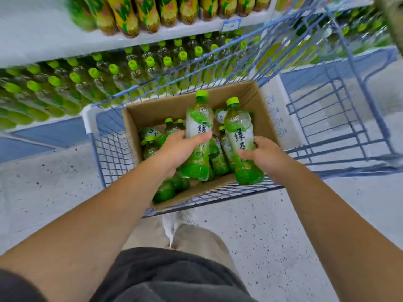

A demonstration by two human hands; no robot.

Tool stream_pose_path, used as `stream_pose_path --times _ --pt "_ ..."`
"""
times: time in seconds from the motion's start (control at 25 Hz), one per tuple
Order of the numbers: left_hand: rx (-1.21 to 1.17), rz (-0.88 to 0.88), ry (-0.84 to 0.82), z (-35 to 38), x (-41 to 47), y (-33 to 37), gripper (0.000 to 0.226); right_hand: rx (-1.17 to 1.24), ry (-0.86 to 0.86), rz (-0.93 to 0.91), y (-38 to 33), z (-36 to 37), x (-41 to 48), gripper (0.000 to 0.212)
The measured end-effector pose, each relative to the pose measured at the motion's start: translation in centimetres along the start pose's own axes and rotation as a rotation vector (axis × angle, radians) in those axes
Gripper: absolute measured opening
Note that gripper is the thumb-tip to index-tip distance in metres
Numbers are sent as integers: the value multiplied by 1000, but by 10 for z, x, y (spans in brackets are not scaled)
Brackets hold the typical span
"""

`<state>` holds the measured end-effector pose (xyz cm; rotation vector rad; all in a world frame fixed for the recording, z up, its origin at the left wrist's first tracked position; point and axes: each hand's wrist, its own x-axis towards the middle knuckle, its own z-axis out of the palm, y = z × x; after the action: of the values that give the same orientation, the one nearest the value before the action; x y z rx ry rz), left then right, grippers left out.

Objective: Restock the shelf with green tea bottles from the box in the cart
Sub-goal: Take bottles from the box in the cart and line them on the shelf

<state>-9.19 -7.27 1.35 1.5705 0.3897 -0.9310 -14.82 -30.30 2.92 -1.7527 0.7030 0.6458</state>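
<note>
An open cardboard box sits in a blue wire cart. Several green tea bottles lie loose inside it. My left hand grips one green tea bottle around its middle, held upright above the box. My right hand grips a second green tea bottle the same way, just to the right. Both bottles have green caps and green-and-white labels. The shelf behind the cart holds rows of green-capped bottles.
An upper shelf carries yellow-labelled bottles. The cart's folded child seat frame stands to the right of the box. Speckled grey floor surrounds my legs and shoe below the cart.
</note>
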Motion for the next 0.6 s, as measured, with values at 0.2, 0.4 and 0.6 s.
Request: stream_pose_path --times 0.2,0.4,0.6 --pt "-72 89 84 -40 -65 18 51 79 0 -122 -31 19 -59 19" --pt "-113 201 154 -95 -124 29 48 152 -92 -187 -60 74 -82 32" --pt "-83 292 214 -162 -156 26 44 185 -152 -307 -100 147 -98 34"
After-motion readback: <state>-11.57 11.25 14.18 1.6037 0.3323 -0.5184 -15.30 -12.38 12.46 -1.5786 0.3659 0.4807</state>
